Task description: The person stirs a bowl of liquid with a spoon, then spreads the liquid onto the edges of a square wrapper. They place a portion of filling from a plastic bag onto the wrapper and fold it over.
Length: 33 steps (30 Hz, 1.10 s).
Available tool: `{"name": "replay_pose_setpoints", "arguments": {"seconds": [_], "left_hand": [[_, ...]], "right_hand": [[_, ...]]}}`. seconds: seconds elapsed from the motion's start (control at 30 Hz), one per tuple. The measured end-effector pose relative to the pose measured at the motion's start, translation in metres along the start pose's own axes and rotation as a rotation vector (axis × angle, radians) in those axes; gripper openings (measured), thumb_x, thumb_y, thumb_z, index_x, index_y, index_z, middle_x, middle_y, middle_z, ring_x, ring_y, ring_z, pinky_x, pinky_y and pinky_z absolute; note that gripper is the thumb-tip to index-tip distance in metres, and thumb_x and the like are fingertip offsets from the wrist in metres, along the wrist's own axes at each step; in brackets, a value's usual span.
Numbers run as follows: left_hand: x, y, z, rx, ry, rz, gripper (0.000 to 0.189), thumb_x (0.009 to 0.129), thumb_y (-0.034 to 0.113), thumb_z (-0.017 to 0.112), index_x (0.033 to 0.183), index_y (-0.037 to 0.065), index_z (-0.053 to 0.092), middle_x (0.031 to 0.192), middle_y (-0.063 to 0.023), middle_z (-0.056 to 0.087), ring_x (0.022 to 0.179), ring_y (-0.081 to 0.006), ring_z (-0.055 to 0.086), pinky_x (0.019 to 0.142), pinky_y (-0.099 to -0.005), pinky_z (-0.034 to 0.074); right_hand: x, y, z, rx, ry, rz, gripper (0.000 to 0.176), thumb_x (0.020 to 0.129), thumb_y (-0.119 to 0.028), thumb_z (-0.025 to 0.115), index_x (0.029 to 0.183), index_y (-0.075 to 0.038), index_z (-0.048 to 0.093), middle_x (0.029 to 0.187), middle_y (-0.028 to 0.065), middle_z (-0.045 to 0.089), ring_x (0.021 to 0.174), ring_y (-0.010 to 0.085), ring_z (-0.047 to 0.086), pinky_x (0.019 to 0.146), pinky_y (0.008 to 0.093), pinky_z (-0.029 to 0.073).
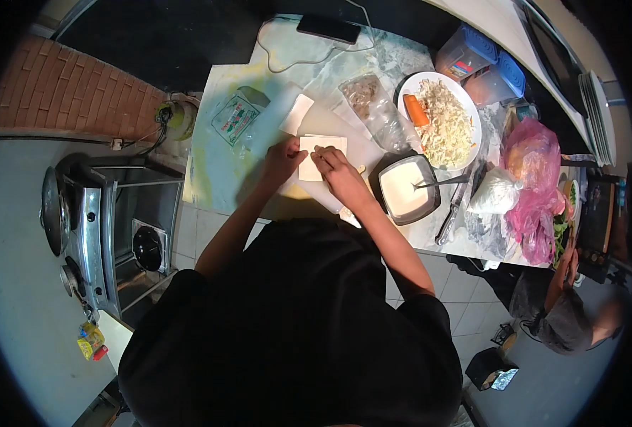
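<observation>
A stack of thin, square, cream-white spring roll wrappers (323,143) lies in front of me on a pale board (324,122). My left hand (282,162) is closed at the stack's left edge, fingertips pinching a wrapper. My right hand (338,173) bends over the right part of the same stack, its fingers drawn together on the sheet. Whatever is beneath its fingertips is hidden. Just beyond my left hand lies a separate white piece (296,114). To the right of my right hand stands a dark square bowl (429,208) of creamy white liquid with a spoon (442,181) in it.
A white plate (475,146) holds shredded vegetables and a carrot piece. Clear plastic bags (383,117), a printed wrapper (235,119), a phone (328,28), a knife (449,219) and a pink bag (533,185) share the table. Another person (568,313) is at right; a stove (92,228) stands left.
</observation>
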State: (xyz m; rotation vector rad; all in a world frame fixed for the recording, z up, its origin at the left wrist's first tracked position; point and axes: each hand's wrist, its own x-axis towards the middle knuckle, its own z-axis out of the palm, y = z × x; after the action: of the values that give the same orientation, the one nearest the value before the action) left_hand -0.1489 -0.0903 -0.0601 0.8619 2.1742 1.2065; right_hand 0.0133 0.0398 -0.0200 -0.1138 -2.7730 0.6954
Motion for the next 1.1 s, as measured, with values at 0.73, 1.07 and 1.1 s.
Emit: {"name": "replay_pose_setpoints", "arguments": {"seconds": [0.73, 1.07, 1.1], "left_hand": [[-0.003, 0.003, 0.0, -0.014, 0.019, -0.031, 0.024, 0.083, 0.017, 0.077, 0.099, 0.004, 0.065, 0.076, -0.0072, 0.068, 0.07, -0.0157, 0.067, 0.069, -0.0324, 0.054], [-0.005, 0.011, -0.002, -0.006, 0.009, -0.03, 0.024, 0.083, 0.017, 0.077, 0.098, 0.003, 0.065, 0.076, -0.0073, 0.068, 0.069, -0.0157, 0.066, 0.069, -0.0327, 0.054], [-0.006, 0.012, -0.002, -0.007, 0.009, -0.028, 0.024, 0.083, 0.017, 0.077, 0.098, 0.003, 0.065, 0.076, -0.0073, 0.068, 0.069, -0.0157, 0.066, 0.069, -0.0327, 0.054]], "right_hand": [[-0.002, 0.013, -0.009, 0.325, 0.015, 0.247, 0.041, 0.087, 0.003, 0.062, 0.127, 0.0, 0.059, 0.119, 0.0193, 0.055, 0.114, 0.0383, 0.056, 0.097, 0.044, 0.047], [0.002, 0.003, -0.025, 0.461, 0.093, 0.23, 0.023, 0.089, -0.001, 0.06, 0.112, 0.001, 0.062, 0.113, 0.0205, 0.058, 0.109, 0.0411, 0.057, 0.093, 0.0452, 0.048], [0.002, 0.001, -0.029, 0.472, 0.103, 0.258, 0.022, 0.091, -0.001, 0.058, 0.113, 0.001, 0.061, 0.112, 0.0209, 0.058, 0.107, 0.0416, 0.058, 0.093, 0.0458, 0.048]]}}
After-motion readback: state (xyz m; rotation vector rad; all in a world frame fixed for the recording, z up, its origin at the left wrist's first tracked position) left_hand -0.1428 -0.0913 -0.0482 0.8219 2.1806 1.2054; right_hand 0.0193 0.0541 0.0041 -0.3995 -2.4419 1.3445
